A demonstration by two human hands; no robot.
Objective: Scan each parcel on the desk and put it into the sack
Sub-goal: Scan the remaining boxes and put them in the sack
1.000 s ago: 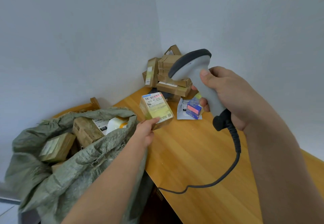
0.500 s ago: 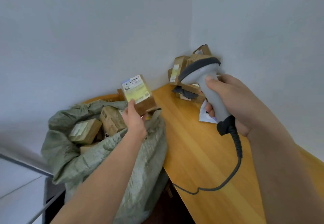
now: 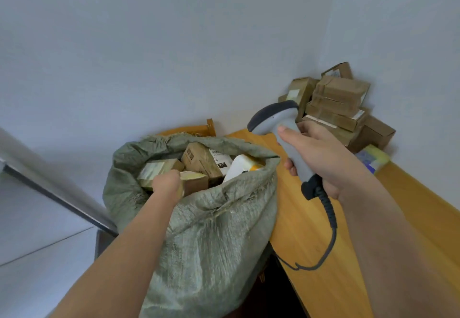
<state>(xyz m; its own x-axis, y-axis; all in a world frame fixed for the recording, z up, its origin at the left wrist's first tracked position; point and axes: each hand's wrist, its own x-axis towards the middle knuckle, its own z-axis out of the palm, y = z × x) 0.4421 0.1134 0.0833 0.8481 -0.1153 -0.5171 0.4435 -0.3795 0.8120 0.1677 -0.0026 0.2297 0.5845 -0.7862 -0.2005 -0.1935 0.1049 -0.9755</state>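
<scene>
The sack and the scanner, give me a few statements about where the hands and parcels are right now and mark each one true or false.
1. The left hand is down inside the sack on a parcel. True.
2. The right hand grips the scanner. True.
3. The sack holds nothing yet. False: several boxes lie in it.
4. No parcels remain on the desk. False: a stack of boxes sits in the corner.
5. The scanner is cordless. False: a dark cable hangs from its handle.
</scene>
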